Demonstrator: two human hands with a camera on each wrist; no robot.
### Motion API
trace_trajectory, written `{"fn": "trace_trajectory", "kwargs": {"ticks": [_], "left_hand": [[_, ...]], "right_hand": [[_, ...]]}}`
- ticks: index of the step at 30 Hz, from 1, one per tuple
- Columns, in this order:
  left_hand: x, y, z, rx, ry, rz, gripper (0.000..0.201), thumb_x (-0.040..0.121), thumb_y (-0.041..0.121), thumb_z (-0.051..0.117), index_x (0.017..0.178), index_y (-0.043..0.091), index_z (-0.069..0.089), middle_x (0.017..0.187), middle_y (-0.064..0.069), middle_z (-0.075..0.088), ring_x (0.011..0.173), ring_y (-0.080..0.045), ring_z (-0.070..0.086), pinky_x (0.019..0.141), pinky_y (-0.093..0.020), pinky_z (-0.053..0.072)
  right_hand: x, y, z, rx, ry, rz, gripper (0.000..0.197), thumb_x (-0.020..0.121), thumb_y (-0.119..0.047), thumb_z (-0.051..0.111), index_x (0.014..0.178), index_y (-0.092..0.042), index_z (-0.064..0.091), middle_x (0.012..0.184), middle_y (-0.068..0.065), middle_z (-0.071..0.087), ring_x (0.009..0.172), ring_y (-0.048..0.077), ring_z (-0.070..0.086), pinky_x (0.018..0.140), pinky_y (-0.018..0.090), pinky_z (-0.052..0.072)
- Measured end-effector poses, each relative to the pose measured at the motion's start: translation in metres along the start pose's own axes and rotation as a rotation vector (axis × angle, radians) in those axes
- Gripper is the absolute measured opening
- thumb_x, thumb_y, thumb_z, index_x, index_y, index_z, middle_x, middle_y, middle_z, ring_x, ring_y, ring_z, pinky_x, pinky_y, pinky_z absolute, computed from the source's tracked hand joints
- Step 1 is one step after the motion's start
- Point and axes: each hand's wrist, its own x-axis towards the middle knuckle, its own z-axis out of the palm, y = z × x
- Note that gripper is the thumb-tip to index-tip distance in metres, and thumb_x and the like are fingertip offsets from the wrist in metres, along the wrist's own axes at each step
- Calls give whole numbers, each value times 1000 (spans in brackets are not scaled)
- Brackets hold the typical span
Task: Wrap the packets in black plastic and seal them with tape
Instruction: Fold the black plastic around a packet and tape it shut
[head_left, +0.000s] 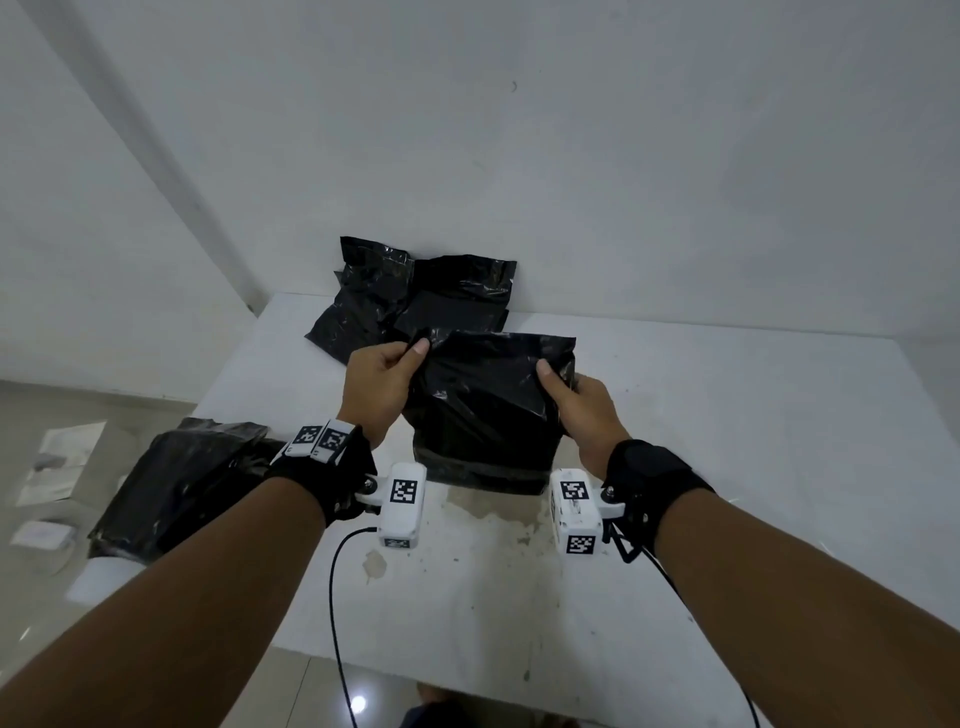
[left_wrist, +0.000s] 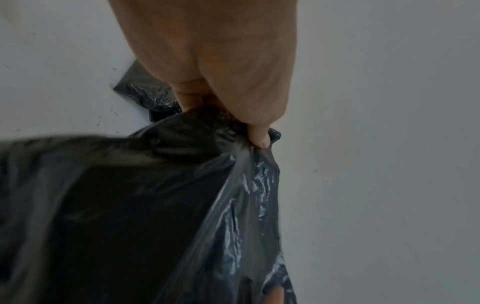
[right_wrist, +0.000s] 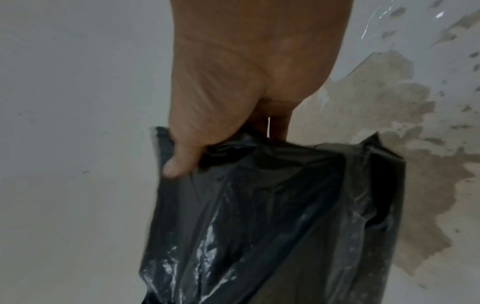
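The white worktop (head_left: 675, 415) is carrying a heap of wrapped packets (head_left: 410, 296) at its far edge and more black plastic (head_left: 176, 483) at its left edge. Near the front edge, the left hand (head_left: 382, 387) and right hand (head_left: 587, 410) are holding a black-wrapped packet (head_left: 488, 415) upright, fingers (left_wrist: 259, 135) pinching its top corners. No tape is showing, so sealing is probably still waiting.

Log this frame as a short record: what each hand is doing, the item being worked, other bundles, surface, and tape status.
left hand: left hand pinches the upper left corner of the black plastic bag
right hand: right hand grips the bag's right edge
bag state: upright on the white table, something inside, top unsealed
other bundles: black wrapped pile at the table's far edge; another black bundle at the left edge
tape: none visible
floor: white packets lie at left
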Motion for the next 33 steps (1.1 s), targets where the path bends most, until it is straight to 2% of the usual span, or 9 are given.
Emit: {"fn": "trace_trajectory", "kwargs": {"ticks": [3, 6, 9, 12, 14, 16, 19, 26, 33], "left_hand": [[10, -3, -5, -34, 66, -17, 55, 97, 32, 61, 74, -17, 48, 65, -12, 48, 61, -24, 41, 57, -39, 37], [18, -5, -11, -74, 46, -67, 50, 98, 36, 59, 76, -9, 55, 69, -11, 53, 66, -22, 47, 64, -36, 41], [21, -9, -22, -148, -139, -144, 49, 92, 47, 62, 95, -1, 66, 91, -12, 70, 85, -25, 64, 75, -34, 52], [18, -17, -26, -176, -311, -227, 64, 87, 55, 65, 118, -1, 65, 109, -10, 71, 103, -21, 66, 90, -34, 55], [18, -23, -23, -186, -377, -246, 57, 85, 51, 67, 116, 3, 66, 104, -5, 73, 98, -18, 68, 84, -32, 58], [16, -26, -18, -96, -439, -233, 27, 89, 28, 71, 110, 10, 68, 99, 0, 76, 94, -17, 71, 76, -28, 58], [17, -37, -12, 25, -396, -228, 14, 91, 8, 69, 104, 11, 70, 99, -5, 76, 92, -21, 73, 70, -27, 58], [27, -85, 11, 2, -309, -365, 17, 99, 13, 58, 109, 3, 68, 100, -13, 73, 89, -30, 71, 68, -40, 61], [36, -130, 20, 101, -235, -318, 18, 95, 16, 63, 103, 2, 70, 100, -15, 74, 93, -32, 71, 78, -44, 60]], "right_hand": [[-1, 4, 10, -38, -208, 19, 30, 90, -27, 71, 116, -11, 70, 110, 5, 74, 102, 19, 70, 90, 33, 56], [3, 4, 20, -56, -229, 16, 25, 94, -13, 65, 119, -9, 67, 111, 8, 73, 102, 22, 69, 83, 32, 57], [11, -1, 25, -35, -162, 4, 21, 97, -16, 62, 116, -9, 67, 109, 7, 72, 99, 21, 68, 87, 36, 56], [22, -2, 24, -34, -108, 19, 24, 98, -18, 61, 119, -10, 67, 113, 7, 72, 104, 22, 68, 90, 32, 53], [29, -1, 23, -5, -65, 53, 23, 97, -17, 62, 117, -10, 68, 113, 8, 72, 105, 24, 68, 93, 35, 53], [33, 3, 23, 12, -43, 83, 23, 96, -17, 63, 118, -9, 69, 111, 8, 73, 104, 26, 69, 95, 38, 54], [35, 9, 23, 19, -26, 130, 27, 97, -19, 62, 120, -7, 67, 111, 9, 72, 102, 26, 69, 93, 38, 55], [47, 41, 15, -174, 22, 235, 18, 94, -14, 66, 107, -2, 71, 103, 13, 73, 91, 27, 70, 76, 31, 58], [62, 72, 5, -204, 102, 265, 12, 98, -9, 57, 97, -7, 69, 83, 6, 68, 71, 16, 66, 59, 23, 55]]}}
